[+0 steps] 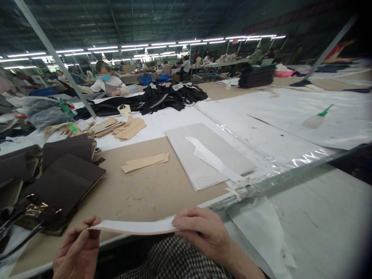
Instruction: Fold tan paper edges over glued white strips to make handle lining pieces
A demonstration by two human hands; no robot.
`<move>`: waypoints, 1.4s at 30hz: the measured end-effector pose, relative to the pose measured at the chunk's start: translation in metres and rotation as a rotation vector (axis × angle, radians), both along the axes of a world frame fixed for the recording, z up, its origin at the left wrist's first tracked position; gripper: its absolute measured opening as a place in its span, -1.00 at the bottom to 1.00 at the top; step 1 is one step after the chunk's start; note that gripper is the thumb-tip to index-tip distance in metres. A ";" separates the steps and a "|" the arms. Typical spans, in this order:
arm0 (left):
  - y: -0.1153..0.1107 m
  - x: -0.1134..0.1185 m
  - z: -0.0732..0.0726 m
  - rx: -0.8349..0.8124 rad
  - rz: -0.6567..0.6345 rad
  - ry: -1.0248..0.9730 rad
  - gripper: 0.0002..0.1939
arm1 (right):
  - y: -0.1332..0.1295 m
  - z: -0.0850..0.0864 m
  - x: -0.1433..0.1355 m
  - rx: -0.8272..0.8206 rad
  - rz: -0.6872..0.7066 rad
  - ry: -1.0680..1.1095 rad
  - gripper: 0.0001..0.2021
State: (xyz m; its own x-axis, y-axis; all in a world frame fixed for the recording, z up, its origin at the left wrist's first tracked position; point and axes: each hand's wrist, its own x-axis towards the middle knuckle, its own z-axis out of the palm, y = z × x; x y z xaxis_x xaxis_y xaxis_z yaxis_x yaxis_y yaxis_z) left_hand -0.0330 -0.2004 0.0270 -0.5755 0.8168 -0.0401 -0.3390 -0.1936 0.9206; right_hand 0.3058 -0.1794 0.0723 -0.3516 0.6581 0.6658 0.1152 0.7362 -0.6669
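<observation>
A long narrow strip point(136, 227), white on top with a tan edge beneath, stretches between my two hands just over the table's front edge. My left hand point(80, 246) pinches its left end between thumb and fingers. At the other end my right hand point(203, 230) is closed on the strip, thumb underneath and fingers over the top. Beyond the strip, two tan strips point(145, 162) lie overlapped on the brown tabletop. To their right, white strips point(212, 158) rest on a pale grey board point(197, 182).
Dark brown bags point(66, 182) with metal fittings crowd the left. Tan pieces point(130, 128) and black strips point(171, 97) are heaped farther back. A green-tipped bottle point(316, 119) lies on white sheeting at right. A slanted pole point(58, 58) rises at left; a co-worker point(109, 79) sits behind.
</observation>
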 end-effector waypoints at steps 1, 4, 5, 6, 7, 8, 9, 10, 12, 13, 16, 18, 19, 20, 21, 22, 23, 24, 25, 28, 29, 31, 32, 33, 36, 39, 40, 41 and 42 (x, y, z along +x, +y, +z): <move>0.001 0.000 0.001 0.005 0.000 0.009 -0.81 | 0.001 0.001 0.000 -0.006 0.009 -0.006 -0.76; 0.006 -0.001 0.003 -0.016 -0.003 0.037 -0.77 | 0.005 0.001 -0.001 -0.068 0.009 0.001 -0.87; 0.008 -0.002 0.004 -0.033 -0.013 0.051 -0.77 | 0.006 0.000 -0.002 -0.118 -0.006 0.003 -0.92; 0.009 -0.002 0.004 -0.050 -0.024 0.070 -0.76 | 0.008 -0.001 -0.003 -0.191 -0.035 0.002 -0.93; 0.010 -0.002 0.004 -0.070 -0.036 0.100 -0.74 | 0.009 -0.002 -0.003 -0.281 -0.072 -0.002 -0.91; 0.011 -0.003 0.004 -0.094 -0.045 0.138 -0.72 | 0.011 -0.004 -0.004 -0.380 -0.114 -0.007 -0.87; 0.012 -0.003 0.003 -0.125 -0.047 0.185 -0.69 | 0.013 -0.005 -0.004 -0.478 -0.156 -0.011 -0.85; 0.012 -0.004 0.002 -0.162 -0.049 0.241 -0.65 | 0.015 -0.007 -0.004 -0.564 -0.188 -0.014 -0.84; 0.013 -0.006 0.001 -0.251 -0.055 0.368 -0.57 | 0.021 -0.010 -0.004 -0.686 -0.218 -0.025 -0.82; 0.014 -0.008 0.000 -0.298 -0.069 0.428 -0.54 | 0.025 -0.011 -0.003 -0.727 -0.223 -0.045 -0.81; 0.020 -0.010 0.001 -0.412 -0.161 0.551 -0.50 | 0.045 -0.017 0.000 -0.806 -0.239 -0.173 -0.80; 0.027 -0.008 0.003 -0.481 -0.239 0.646 -0.47 | 0.062 -0.023 0.002 -0.810 -0.267 -0.264 -0.79; 0.031 -0.006 0.005 -0.516 -0.264 0.718 -0.47 | 0.070 -0.027 0.003 -0.793 -0.287 -0.300 -0.79; 0.035 -0.003 0.006 -0.552 -0.278 0.811 -0.48 | 0.078 -0.031 0.003 -0.765 -0.313 -0.330 -0.80; 0.039 0.001 0.006 -0.591 -0.284 0.919 -0.50 | 0.083 -0.035 0.002 -0.727 -0.345 -0.363 -0.81; 0.043 0.004 0.006 -0.629 -0.292 1.030 -0.53 | 0.087 -0.039 0.000 -0.681 -0.379 -0.399 -0.83; 0.046 0.007 0.005 -0.669 -0.301 1.140 -0.57 | 0.090 -0.043 -0.002 -0.630 -0.413 -0.432 -0.85; 0.049 0.010 0.003 -0.711 -0.320 1.238 -0.61 | 0.090 -0.047 -0.004 -0.579 -0.444 -0.462 -0.87; 0.052 0.011 0.001 -0.752 -0.353 1.319 -0.64 | 0.089 -0.051 -0.006 -0.533 -0.470 -0.487 -0.90; 0.055 0.008 -0.005 -0.845 -0.443 1.449 -0.66 | 0.084 -0.062 -0.010 -0.438 -0.529 -0.524 -0.92; 0.055 0.004 -0.008 -0.864 -0.439 1.463 -0.64 | 0.083 -0.066 -0.009 -0.419 -0.547 -0.527 -0.83; 0.055 -0.004 -0.012 -0.870 -0.369 1.463 -0.52 | 0.082 -0.071 -0.006 -0.390 -0.576 -0.525 -0.69; 0.054 -0.008 -0.014 -0.848 -0.312 1.460 -0.41 | 0.082 -0.072 -0.004 -0.378 -0.584 -0.524 -0.66; 0.054 -0.011 -0.017 -0.787 -0.254 1.459 -0.31 | 0.082 -0.073 -0.003 -0.367 -0.591 -0.522 -0.65; 0.051 -0.011 -0.029 -0.403 -0.157 1.473 -0.25 | 0.075 -0.072 -0.009 -0.294 -0.619 -0.515 -0.62; 0.048 0.005 -0.046 -0.027 -0.203 1.444 -0.49 | 0.058 -0.071 -0.036 -0.060 -0.613 -0.538 -0.55; 0.046 0.012 -0.052 0.040 -0.236 1.454 -0.55 | 0.051 -0.073 -0.048 0.012 -0.568 -0.563 -0.53; 0.045 0.019 -0.059 0.088 -0.257 1.486 -0.56 | 0.045 -0.076 -0.060 0.055 -0.494 -0.592 -0.51; 0.044 0.024 -0.065 0.126 -0.269 1.544 -0.53 | 0.040 -0.079 -0.071 0.080 -0.419 -0.622 -0.46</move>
State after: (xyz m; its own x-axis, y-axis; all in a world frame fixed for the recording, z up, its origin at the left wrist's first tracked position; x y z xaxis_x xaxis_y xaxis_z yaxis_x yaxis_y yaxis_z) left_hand -0.0086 -0.1567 -0.0382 0.1622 0.8505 0.5003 0.8413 -0.3841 0.3803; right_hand 0.2348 -0.1391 -0.0066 -0.4095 0.7774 0.4774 0.7341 0.5915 -0.3335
